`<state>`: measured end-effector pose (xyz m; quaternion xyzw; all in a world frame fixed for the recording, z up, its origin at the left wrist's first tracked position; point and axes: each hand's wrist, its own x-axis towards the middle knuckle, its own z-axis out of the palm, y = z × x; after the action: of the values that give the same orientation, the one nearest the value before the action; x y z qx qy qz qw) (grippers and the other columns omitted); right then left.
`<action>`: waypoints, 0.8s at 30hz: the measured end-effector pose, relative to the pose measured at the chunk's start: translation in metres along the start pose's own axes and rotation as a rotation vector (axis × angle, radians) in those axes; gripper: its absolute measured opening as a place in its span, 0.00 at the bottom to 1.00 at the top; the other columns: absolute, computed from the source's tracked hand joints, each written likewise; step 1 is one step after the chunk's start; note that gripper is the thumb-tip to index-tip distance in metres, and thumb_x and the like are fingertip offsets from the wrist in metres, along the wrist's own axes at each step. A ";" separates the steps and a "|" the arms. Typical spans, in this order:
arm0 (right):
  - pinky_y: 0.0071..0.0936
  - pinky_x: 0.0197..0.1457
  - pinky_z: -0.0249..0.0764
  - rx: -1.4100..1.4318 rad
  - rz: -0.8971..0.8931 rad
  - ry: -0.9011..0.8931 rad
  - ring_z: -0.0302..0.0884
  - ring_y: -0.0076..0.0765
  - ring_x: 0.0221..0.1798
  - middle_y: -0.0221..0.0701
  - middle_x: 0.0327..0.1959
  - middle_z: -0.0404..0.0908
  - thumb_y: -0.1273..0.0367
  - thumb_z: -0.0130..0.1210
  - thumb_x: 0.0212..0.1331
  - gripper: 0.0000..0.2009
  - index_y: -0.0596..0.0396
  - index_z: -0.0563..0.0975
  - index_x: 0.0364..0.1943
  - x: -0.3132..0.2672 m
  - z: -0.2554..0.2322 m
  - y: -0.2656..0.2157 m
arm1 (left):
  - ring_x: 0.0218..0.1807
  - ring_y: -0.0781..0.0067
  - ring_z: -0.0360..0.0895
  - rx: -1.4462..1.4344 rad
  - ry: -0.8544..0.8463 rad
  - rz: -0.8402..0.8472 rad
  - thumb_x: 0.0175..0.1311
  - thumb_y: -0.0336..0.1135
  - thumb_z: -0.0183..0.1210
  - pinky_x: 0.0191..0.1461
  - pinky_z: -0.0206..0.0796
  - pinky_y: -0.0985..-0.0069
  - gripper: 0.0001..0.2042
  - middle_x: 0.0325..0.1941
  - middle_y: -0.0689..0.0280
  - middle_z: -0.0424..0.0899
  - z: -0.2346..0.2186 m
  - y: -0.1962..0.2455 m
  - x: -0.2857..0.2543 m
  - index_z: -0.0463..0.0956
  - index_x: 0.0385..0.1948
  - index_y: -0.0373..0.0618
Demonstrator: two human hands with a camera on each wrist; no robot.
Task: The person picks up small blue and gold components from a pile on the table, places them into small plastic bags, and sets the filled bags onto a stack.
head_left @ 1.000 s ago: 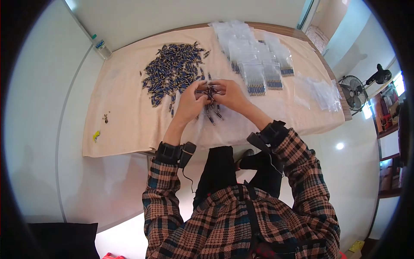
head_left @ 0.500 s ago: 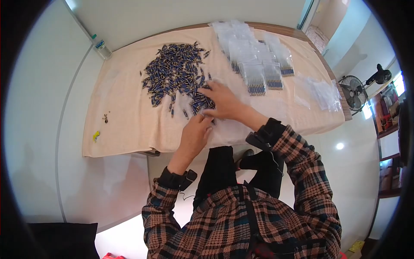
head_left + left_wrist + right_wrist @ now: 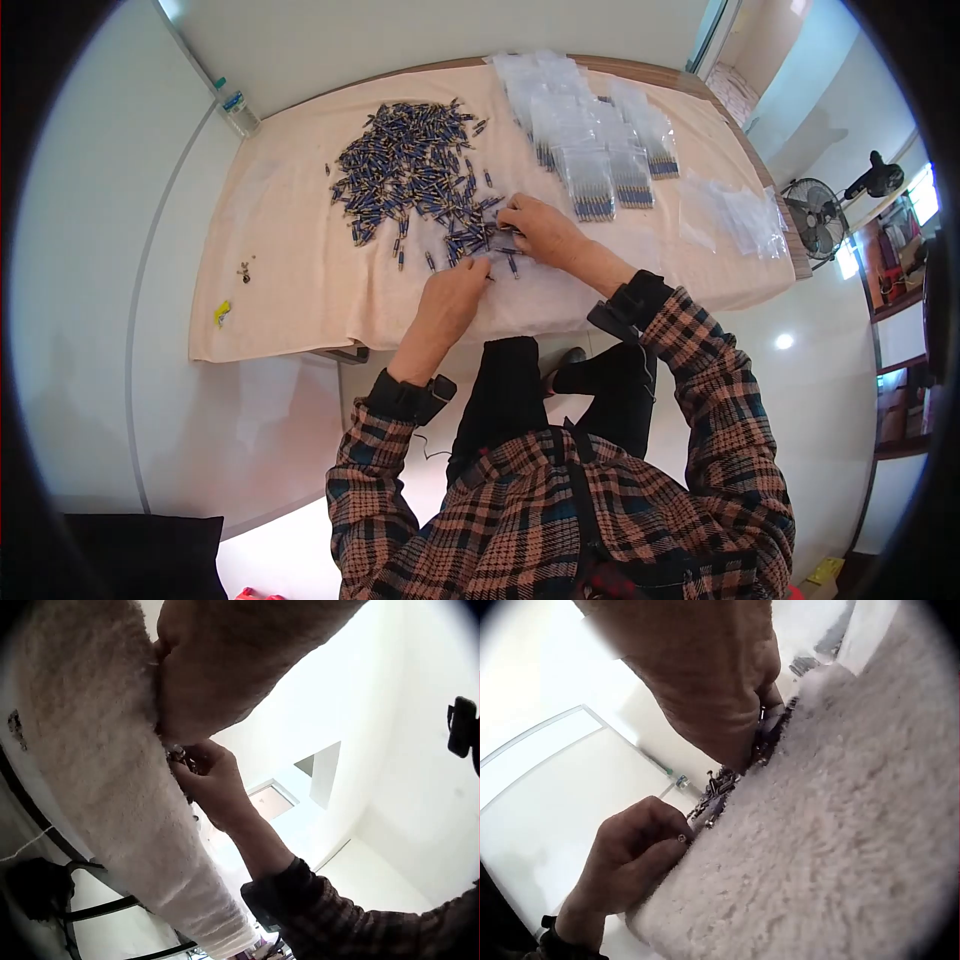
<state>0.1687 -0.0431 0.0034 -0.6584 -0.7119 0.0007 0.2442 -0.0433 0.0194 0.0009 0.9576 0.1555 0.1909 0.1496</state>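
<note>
My left hand (image 3: 450, 305) is low over the cloth, near the table's front edge. Between its thumb and forefinger it pinches a small plug (image 3: 682, 838), whose round metal end shows in the right wrist view. Across from it, my right hand (image 3: 548, 235) has its fingers curled at the right side of a small cluster of blue plugs with metal ends (image 3: 465, 242). It grips one or more plugs at its fingertips, partly hidden by the fingers. A large pile of the same plugs (image 3: 400, 165) lies just beyond. One loose plug (image 3: 513, 266) sits between the hands.
Clear bags with rows of plugs (image 3: 590, 185) lie at the back right, with flat, clear bags (image 3: 735, 215) farther right. A yellow item (image 3: 222, 313) and small brass bits (image 3: 245, 271) are at left. A bottle (image 3: 237, 108) stands at the back left corner.
The hands were together holding a bunch of plugs, then parted, leaving a cluster on the cloth. The right hand has since moved slightly right and its fingers have curled in.
</note>
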 end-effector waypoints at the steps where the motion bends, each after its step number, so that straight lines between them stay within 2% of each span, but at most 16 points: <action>1: 0.37 0.49 0.74 0.035 0.007 0.014 0.75 0.47 0.42 0.40 0.41 0.77 0.72 0.59 0.43 0.18 0.50 0.78 0.44 -0.001 -0.002 0.002 | 0.34 0.50 0.77 -0.003 0.023 -0.026 0.58 0.28 0.55 0.35 0.69 0.62 0.04 0.31 0.55 0.78 0.001 -0.001 0.000 0.71 0.33 0.41; 3: 0.34 0.47 0.75 0.107 0.025 0.044 0.78 0.41 0.37 0.37 0.33 0.79 0.73 0.57 0.46 0.13 0.53 0.79 0.39 -0.002 -0.005 0.006 | 0.33 0.51 0.77 -0.061 0.068 -0.048 0.59 0.27 0.55 0.34 0.69 0.63 0.04 0.29 0.55 0.78 0.003 -0.005 0.003 0.71 0.33 0.41; 4: 0.34 0.47 0.75 0.106 0.028 0.046 0.78 0.41 0.37 0.37 0.33 0.79 0.73 0.57 0.46 0.13 0.53 0.79 0.39 -0.002 -0.008 0.005 | 0.31 0.53 0.78 -0.122 0.111 -0.071 0.59 0.27 0.54 0.33 0.69 0.64 0.03 0.28 0.55 0.79 0.003 -0.007 0.006 0.71 0.33 0.41; 6: 0.29 0.44 0.73 0.410 0.255 -0.017 0.78 0.31 0.37 0.33 0.32 0.80 0.75 0.56 0.51 0.09 0.57 0.79 0.37 0.003 -0.017 0.003 | 0.29 0.54 0.78 -0.185 0.151 -0.090 0.60 0.27 0.54 0.32 0.69 0.65 0.03 0.26 0.55 0.79 0.002 -0.008 0.013 0.71 0.34 0.40; 7: 0.26 0.42 0.73 0.564 0.366 -0.048 0.78 0.27 0.38 0.30 0.32 0.80 0.75 0.55 0.53 0.07 0.59 0.79 0.36 0.005 -0.021 -0.001 | 0.27 0.58 0.78 -0.262 0.147 -0.119 0.61 0.26 0.53 0.30 0.69 0.67 0.03 0.25 0.56 0.79 -0.001 -0.009 0.017 0.71 0.34 0.40; 8: 0.26 0.42 0.73 0.564 0.367 -0.045 0.78 0.27 0.38 0.30 0.32 0.80 0.75 0.55 0.53 0.07 0.59 0.79 0.36 0.007 -0.025 -0.005 | 0.25 0.62 0.77 -0.339 0.143 -0.148 0.61 0.25 0.52 0.28 0.69 0.70 0.02 0.25 0.57 0.79 -0.004 -0.010 0.022 0.70 0.34 0.39; 11: 0.19 0.43 0.72 0.964 0.543 -0.066 0.75 0.19 0.38 0.29 0.36 0.81 0.74 0.49 0.61 0.08 0.63 0.78 0.39 0.011 -0.038 -0.022 | 0.23 0.69 0.76 -0.511 0.157 -0.213 0.62 0.23 0.51 0.25 0.68 0.74 0.03 0.24 0.59 0.79 -0.001 -0.014 0.036 0.70 0.35 0.38; 12: 0.19 0.43 0.72 0.964 0.542 -0.063 0.75 0.19 0.38 0.29 0.36 0.81 0.74 0.49 0.61 0.08 0.63 0.78 0.39 0.011 -0.033 -0.019 | 0.22 0.73 0.75 -0.609 0.174 -0.252 0.62 0.22 0.51 0.24 0.68 0.76 0.04 0.24 0.60 0.79 0.004 -0.016 0.040 0.71 0.36 0.37; 13: 0.19 0.43 0.72 0.947 0.468 -0.039 0.75 0.19 0.38 0.29 0.36 0.81 0.75 0.48 0.62 0.09 0.63 0.78 0.40 0.010 -0.025 -0.014 | 0.21 0.77 0.74 -0.708 0.191 -0.292 0.62 0.21 0.50 0.22 0.67 0.78 0.04 0.24 0.61 0.79 0.009 -0.019 0.043 0.71 0.37 0.37; 15: 0.18 0.44 0.72 0.911 0.323 0.003 0.76 0.21 0.37 0.29 0.36 0.80 0.75 0.46 0.64 0.10 0.64 0.78 0.43 0.009 -0.016 -0.010 | 0.21 0.77 0.74 -0.671 0.217 -0.279 0.62 0.21 0.50 0.21 0.67 0.79 0.06 0.26 0.62 0.79 0.014 -0.023 0.046 0.71 0.39 0.36; 18: 0.20 0.46 0.72 0.879 0.341 -0.012 0.77 0.21 0.38 0.30 0.37 0.81 0.76 0.46 0.63 0.11 0.65 0.77 0.45 -0.001 -0.013 0.004 | 0.20 0.79 0.74 -0.596 0.267 -0.257 0.61 0.20 0.51 0.20 0.66 0.81 0.08 0.28 0.63 0.79 0.022 -0.029 0.045 0.71 0.42 0.35; 21: 0.20 0.46 0.73 0.855 0.344 0.003 0.77 0.22 0.39 0.31 0.39 0.81 0.77 0.46 0.62 0.11 0.66 0.77 0.46 -0.009 -0.023 0.003 | 0.21 0.77 0.74 -0.508 0.328 -0.222 0.59 0.18 0.52 0.23 0.67 0.79 0.13 0.32 0.62 0.77 0.026 -0.025 0.041 0.70 0.46 0.35; 24: 0.21 0.47 0.73 0.839 0.328 0.034 0.78 0.23 0.41 0.32 0.40 0.82 0.78 0.47 0.61 0.11 0.66 0.76 0.46 -0.019 -0.032 0.003 | 0.23 0.76 0.74 -0.503 0.340 -0.194 0.58 0.18 0.53 0.26 0.67 0.79 0.14 0.32 0.62 0.77 0.029 -0.019 0.035 0.71 0.47 0.36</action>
<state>0.1831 -0.0707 0.0244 -0.6065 -0.5321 0.3173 0.4984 -0.0047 0.0425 -0.0203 0.8256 0.2170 0.3655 0.3712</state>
